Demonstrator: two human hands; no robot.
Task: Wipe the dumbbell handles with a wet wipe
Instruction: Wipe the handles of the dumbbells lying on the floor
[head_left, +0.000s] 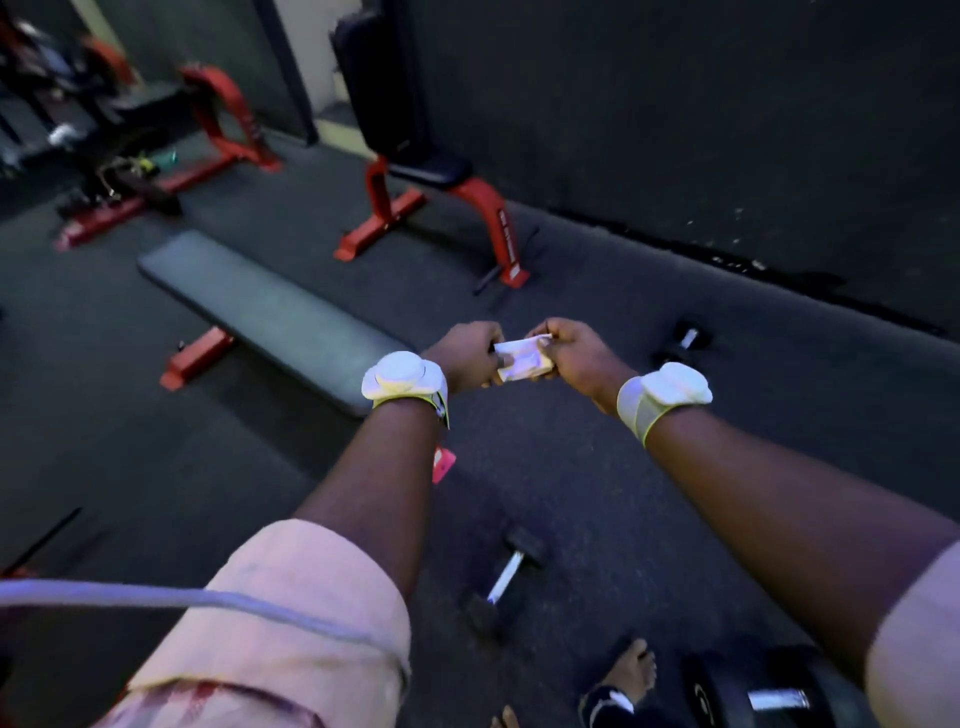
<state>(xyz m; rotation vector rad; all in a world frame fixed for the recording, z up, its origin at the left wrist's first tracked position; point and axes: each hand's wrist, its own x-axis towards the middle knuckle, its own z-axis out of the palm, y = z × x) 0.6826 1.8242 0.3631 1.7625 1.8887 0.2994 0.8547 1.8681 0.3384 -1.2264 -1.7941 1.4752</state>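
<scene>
Sleeves frame the bottom corners. Big dumbbell lower right, near dumbbell bottom centre, far dumbbell mid-right. At centre, left hand and right hand pinch a white packet; its contents are unseen.

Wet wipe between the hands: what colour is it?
White; the wet wipe shows best in the head view.

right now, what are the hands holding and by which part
A white wipe: the left hand pinches its left end, the right hand its right end.
</scene>
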